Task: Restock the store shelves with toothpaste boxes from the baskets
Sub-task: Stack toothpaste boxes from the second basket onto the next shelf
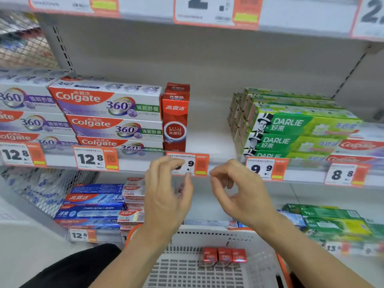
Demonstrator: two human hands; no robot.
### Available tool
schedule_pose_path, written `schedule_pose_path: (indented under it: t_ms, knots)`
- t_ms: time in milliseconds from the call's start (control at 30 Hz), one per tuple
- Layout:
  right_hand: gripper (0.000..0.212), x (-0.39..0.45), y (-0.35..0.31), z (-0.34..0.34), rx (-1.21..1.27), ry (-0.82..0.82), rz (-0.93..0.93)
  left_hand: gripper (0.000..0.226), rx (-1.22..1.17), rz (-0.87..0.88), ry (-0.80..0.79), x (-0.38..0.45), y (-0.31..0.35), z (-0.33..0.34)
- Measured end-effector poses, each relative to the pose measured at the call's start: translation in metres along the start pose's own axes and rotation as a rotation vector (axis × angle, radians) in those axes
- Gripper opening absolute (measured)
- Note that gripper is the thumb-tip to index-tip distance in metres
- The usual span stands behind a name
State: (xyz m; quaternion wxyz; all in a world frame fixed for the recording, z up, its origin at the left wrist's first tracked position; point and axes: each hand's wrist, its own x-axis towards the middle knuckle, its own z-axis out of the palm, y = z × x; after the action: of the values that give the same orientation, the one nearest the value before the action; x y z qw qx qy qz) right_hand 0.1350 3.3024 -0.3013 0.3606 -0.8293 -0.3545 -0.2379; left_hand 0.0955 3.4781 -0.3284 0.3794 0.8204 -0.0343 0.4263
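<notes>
Red Optic White toothpaste boxes [175,119] stand upright on the middle shelf [216,140], in a row going back, next to stacked Colgate 360 boxes [108,113]. To their right the shelf has a bare gap. Three more red boxes [225,255] stand in the white basket [207,233] below. My left hand [168,194] hovers in front of the shelf edge under the red boxes, fingers loosely curled and holding nothing. My right hand [239,192] hangs beside it, fingers apart, also holding nothing.
Green Darlie boxes [295,129] are stacked at the right of the middle shelf. Orange price tags [188,164] line the shelf edge. The lower shelf carries blue Colgate boxes [93,206] and green boxes [332,221]. A wire mesh divider [41,190] is at the left.
</notes>
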Motion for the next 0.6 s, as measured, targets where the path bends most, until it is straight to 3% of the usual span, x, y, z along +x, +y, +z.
schedule_pose_path:
  t_ms: [133, 233, 267, 367, 500, 600]
  knots:
    - [0.008, -0.083, 0.044, 0.0, -0.018, -0.415, 0.315, 0.003, -0.051, -0.062, -0.525, -0.039, 0.001, 0.019]
    - [0.007, -0.133, 0.071, 0.002, -0.063, -0.633, 0.516, 0.003, 0.075, -0.136, -0.966, -0.078, -0.005, 0.046]
    - [0.005, -0.148, 0.08, 0.003, -0.058, -0.656, 0.581, 0.009, 0.13, -0.141, -1.091, -0.093, -0.01, 0.055]
    - [0.006, -0.184, 0.096, 0.006, -0.036, -0.759, 0.707, 0.053, 0.321, -0.147, -1.402, -0.136, -0.037, 0.083]
    - [0.02, -0.21, 0.11, 0.016, -0.061, -0.759, 0.754, 0.091, 0.488, -0.278, -1.538, -0.177, -0.073, 0.118]
    - [0.024, -0.225, 0.119, 0.028, -0.052, -0.772, 0.768, 0.081, 0.406, -0.414, -1.483, -0.198, -0.082, 0.139]
